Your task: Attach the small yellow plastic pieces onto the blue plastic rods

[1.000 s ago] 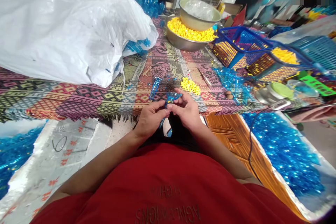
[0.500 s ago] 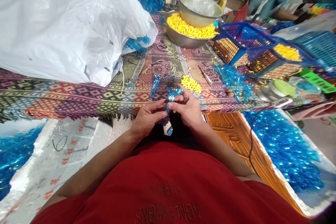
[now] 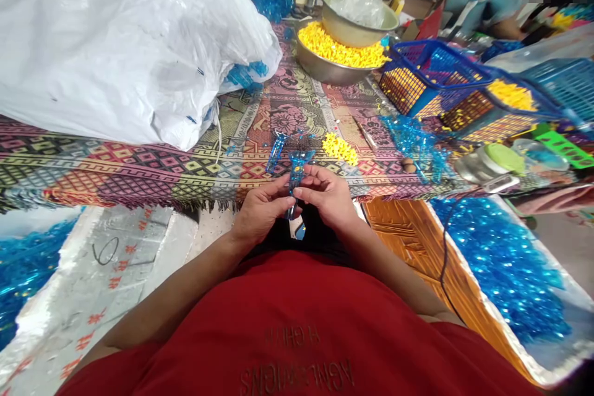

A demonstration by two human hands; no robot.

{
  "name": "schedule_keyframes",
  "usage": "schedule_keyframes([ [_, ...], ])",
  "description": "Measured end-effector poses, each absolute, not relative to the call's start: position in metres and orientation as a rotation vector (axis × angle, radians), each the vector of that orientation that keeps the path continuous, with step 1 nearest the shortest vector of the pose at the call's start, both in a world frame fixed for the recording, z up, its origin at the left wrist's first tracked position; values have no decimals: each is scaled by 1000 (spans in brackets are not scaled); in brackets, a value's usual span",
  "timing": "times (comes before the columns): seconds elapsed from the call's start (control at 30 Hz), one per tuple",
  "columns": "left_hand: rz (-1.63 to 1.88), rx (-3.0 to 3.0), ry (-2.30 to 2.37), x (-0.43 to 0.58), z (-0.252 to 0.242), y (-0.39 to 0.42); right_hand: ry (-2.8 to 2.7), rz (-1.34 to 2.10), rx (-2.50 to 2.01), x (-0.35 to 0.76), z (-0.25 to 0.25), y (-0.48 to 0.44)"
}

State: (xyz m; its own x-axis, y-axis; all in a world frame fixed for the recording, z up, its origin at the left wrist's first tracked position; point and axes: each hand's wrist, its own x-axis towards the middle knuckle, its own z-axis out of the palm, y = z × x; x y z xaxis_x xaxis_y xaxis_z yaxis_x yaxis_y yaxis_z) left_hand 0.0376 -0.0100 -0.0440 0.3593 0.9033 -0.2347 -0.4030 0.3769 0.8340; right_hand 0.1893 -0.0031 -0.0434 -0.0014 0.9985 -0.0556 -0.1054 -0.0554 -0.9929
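Note:
Between my hands, at the table's front edge, is a clear blue plastic piece (image 3: 297,168) with its wider end pointing away from me. My left hand (image 3: 260,209) pinches its lower part between thumb and fingers. From the other side my right hand (image 3: 328,195) grips it with thumb and bent fingers. Just beyond lie a second blue piece (image 3: 276,152) on the left, a small pile of dark bits (image 3: 304,141) and a little heap of yellow parts (image 3: 340,149) on the patterned cloth (image 3: 218,164).
A big white plastic bag (image 3: 130,49) covers the left. Farther back stands a metal basin (image 3: 327,68) of yellow parts under a bowl (image 3: 334,20). Blue baskets (image 3: 431,83) and a lidded jar (image 3: 482,167) stand right. Boxes of blue pieces (image 3: 505,272) flank me.
The blue piece now stands more upright, its wide end showing more clearly. My right hand's fingers have drawn down slightly from that end.

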Motion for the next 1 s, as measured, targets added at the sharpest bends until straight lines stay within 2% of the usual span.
schedule_keyframes([
  [0.47, 867, 686, 615, 35, -48, -6, -1018, 1347, -1050, 185, -42, -2],
  [0.7, 897, 619, 573, 39, -45, -5, -1045, 1477, -971, 183, -42, -4],
  [0.9, 811, 738, 688, 37, -40, -21, -1006, 1270, -987, 184, -37, 0],
  [1.0, 718, 699, 622, 34, -43, -23, -1004, 1293, -999, 183, -35, 1],
])
